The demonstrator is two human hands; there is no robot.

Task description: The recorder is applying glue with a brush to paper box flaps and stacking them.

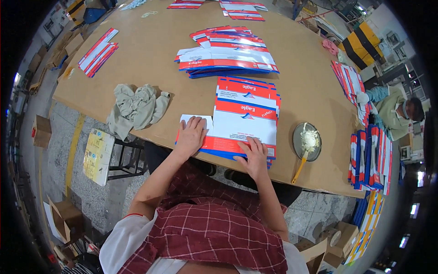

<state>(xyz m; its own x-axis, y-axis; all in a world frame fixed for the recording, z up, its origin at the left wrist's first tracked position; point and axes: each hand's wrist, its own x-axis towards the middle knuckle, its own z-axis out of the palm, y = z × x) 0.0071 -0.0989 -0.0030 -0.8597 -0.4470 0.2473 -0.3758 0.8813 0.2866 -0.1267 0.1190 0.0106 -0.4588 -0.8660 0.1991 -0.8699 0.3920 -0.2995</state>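
Note:
A stack of flat printed cartons (246, 123), red, white and blue, lies in front of me at the table's near edge. On the white flap at its left side rests my left hand (191, 134), fingers stretched out and pressing down. My right hand (254, 155) lies on the stack's lower right part with its fingers apart. Neither hand grips anything. Right of the stack sits a round dark pan (297, 142) with a yellow handle, holding pale paste and a brush-like clump. Behind the stack is a larger pile of the same cartons (228, 52).
The brown table (150, 50) also bears a crumpled grey-green cloth (137, 107) at left and more carton bundles (97, 51) farther off. Upright cartons (370, 157) stand at the right edge, near a co-worker (394, 109). A stool (98, 155) is at the left.

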